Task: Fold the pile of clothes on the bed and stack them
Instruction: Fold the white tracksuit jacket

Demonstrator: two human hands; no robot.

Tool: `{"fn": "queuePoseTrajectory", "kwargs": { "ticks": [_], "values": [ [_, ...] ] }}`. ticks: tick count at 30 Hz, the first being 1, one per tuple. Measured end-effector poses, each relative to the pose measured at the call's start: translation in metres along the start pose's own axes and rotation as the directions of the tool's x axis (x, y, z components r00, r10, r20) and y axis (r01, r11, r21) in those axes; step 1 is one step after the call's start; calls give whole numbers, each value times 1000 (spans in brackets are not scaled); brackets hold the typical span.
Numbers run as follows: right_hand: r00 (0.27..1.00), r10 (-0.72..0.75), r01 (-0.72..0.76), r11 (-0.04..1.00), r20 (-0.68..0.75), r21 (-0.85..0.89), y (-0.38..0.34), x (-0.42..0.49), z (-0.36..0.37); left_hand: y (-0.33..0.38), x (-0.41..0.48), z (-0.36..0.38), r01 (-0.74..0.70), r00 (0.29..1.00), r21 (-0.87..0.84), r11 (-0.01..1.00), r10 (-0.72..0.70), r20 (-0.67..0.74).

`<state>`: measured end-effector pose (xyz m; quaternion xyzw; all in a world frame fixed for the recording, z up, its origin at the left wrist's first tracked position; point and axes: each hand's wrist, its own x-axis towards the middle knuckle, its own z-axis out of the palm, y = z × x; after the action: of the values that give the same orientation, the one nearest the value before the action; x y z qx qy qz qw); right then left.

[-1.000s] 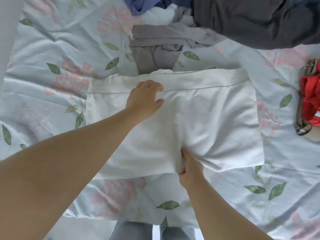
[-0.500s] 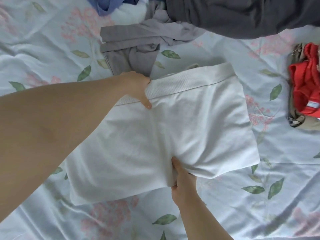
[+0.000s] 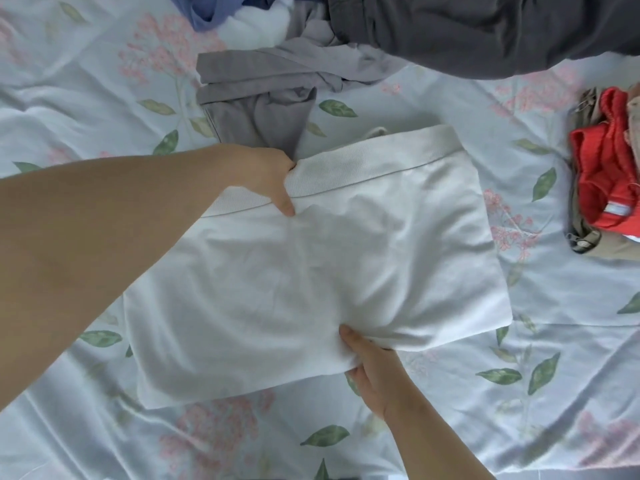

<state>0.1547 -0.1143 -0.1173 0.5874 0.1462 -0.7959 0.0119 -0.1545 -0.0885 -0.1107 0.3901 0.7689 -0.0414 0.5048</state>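
Left hand [image 3: 266,174] shifted to far edge, gripping white garment [image 3: 346,271]; right hand [image 3: 374,372] pinches near edge.

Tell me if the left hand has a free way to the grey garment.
Probably yes: the grey garment lies just beyond the left hand, nothing between, though that hand grips the white garment.

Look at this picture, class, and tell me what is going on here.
A person is folding a white garment on a floral bedsheet. The left hand pinches its ribbed band at the far edge; the right hand grips the near edge. A grey garment, a dark one and a blue one lie unfolded beyond it, and a red garment sits to the right.
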Motion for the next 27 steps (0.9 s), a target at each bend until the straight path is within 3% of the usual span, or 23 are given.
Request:
{"fn": "queuePoseTrajectory", "kwargs": {
  "ticks": [6, 8, 11, 16, 19, 21, 23, 27],
  "values": [
    [976, -204, 196, 974, 75, 111, -40, -47, -1, -1, -65, -21, -49, 999, -462, 886, 34, -40],
    [953, -291, 282, 954, 85, 103, -67, -67, 1, 1, -89, -26, -115, 993, -608, 786, 76, -91],
    [909, -404, 396, 914, 101, 90, -116, -93, 10, 10, -124, -27, -290, 956, -778, 557, 134, -261],
    [748, -630, 649, 760, 209, -30, -187, -143, 41, 31, -175, -17, -593, 796, -756, 277, 60, -602],
    [636, -701, 756, 651, 322, -76, -207, -168, 48, 30, -200, 10, -680, 718, -703, 210, -9, -697],
    [613, -708, 786, 591, 351, -181, -205, -173, 44, 22, -208, 39, -664, 729, -725, 183, -55, -682],
    [669, -681, 740, 578, 298, -344, -191, -161, 30, 14, -208, 75, -569, 794, -806, 161, -147, -590],
    [836, -543, 451, 604, 76, -657, -135, -105, -22, -2, -201, 165, -101, 939, -968, 231, -299, -170]
  ]
}}
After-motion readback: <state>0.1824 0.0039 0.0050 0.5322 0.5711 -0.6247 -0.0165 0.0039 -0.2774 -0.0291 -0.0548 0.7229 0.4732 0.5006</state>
